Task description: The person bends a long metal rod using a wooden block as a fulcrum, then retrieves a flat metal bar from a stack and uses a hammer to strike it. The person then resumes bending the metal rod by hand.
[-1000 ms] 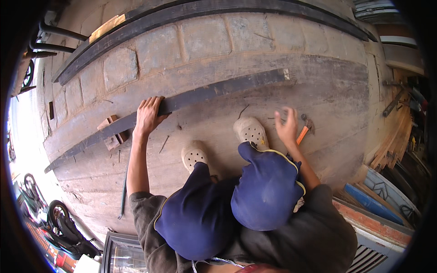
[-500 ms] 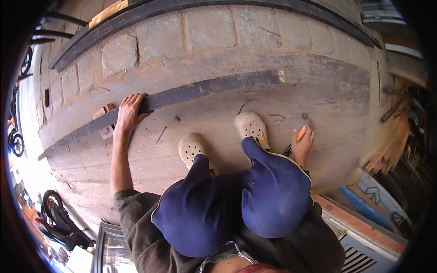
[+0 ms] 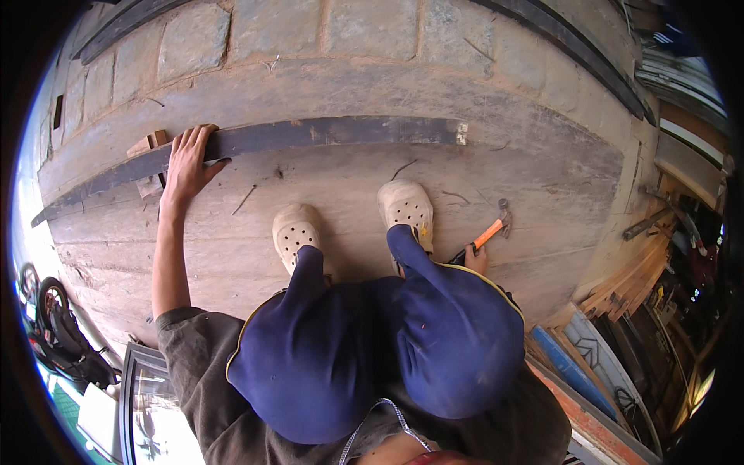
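Paving stones point(image 3: 372, 29) ran beyond the left fingers point(image 3: 186, 143). Motorcycle point(image 3: 74, 341) stood well left of and behind those. Wood strips point(image 3: 632, 283) lay well right of the right fingers point(image 3: 475, 260); blue board point(image 3: 573, 372) sat right of and behind them.

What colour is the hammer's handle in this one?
The hammer's handle is orange and black, best seen in the head view.

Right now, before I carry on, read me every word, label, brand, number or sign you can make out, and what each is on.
None can be read.
Dark plank under the left hand: no lettering visible, only a pale patch at one end.
Hammer in the right hand: no legible mark.
Motorbike: any markings too small to read.
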The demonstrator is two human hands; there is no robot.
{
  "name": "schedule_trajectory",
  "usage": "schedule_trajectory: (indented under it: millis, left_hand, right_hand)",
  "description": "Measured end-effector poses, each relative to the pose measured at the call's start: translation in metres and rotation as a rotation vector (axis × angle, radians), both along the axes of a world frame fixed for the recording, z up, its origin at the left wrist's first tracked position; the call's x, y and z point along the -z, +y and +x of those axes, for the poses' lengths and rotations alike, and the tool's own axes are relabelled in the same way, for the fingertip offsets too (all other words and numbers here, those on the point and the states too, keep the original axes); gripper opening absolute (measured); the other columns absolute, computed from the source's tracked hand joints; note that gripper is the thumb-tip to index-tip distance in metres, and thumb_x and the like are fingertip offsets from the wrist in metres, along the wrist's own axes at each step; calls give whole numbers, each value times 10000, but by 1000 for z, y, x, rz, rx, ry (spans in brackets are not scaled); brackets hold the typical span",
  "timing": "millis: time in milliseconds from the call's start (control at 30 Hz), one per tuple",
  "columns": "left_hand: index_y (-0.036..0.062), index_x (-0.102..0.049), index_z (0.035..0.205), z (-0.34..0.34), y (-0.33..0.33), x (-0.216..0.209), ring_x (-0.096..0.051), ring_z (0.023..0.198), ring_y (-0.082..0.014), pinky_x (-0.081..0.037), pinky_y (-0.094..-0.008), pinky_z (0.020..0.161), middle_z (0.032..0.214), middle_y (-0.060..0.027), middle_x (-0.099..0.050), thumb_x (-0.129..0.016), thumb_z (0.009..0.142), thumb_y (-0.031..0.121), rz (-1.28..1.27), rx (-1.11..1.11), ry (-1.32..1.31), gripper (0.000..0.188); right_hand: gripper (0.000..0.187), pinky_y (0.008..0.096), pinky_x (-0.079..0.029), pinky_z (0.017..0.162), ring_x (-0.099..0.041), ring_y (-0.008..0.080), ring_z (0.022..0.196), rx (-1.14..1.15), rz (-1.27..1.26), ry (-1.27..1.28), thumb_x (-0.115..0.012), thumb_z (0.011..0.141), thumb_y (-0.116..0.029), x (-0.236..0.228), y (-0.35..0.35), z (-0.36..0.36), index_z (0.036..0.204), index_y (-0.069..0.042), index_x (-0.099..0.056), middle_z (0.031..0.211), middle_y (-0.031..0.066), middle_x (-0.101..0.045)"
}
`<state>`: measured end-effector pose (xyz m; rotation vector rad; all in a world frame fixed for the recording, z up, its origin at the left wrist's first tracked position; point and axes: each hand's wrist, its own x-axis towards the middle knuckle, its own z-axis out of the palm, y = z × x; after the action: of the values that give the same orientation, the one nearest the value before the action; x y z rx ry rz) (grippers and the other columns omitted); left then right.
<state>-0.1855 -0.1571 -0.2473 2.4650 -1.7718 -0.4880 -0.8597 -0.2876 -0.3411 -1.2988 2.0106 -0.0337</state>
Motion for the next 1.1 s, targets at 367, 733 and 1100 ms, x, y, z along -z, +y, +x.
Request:
schedule_trajectory:
  millis: [367,733,1100]
  left_hand:
    - [65,-631,1118,-57,-85,9,-650,947,-350,-488,-440,838,1016,-188,-670,-466,931,544,-38,-16,146,539]
    - [57,-706,857,-64,-84,20,-657,691,-370,-511,-445,639,704,-195,-657,-484,933,500,-68,-86,166,502]
    - [63,-668,759,-64,-81,27,-634,653,-386,-504,-450,607,666,-200,-631,-459,967,433,-103,-99,131,473]
  right_hand:
    - [226,200,-409,450,-472,64,536,1085,-5,-1230,-520,974,-314,-31,-80,66,947,-90,-499,754,19,-521]
    - [274,229,-358,403,-452,76,449,-126,-323,-297,-445,1022,-337,-216,-63,184,957,-71,-453,597,-8,-456]
    - [396,420,-434,536,-570,245,548,-556,-450,156,-466,993,-401,-137,-36,215,897,-19,-505,632,105,-556]
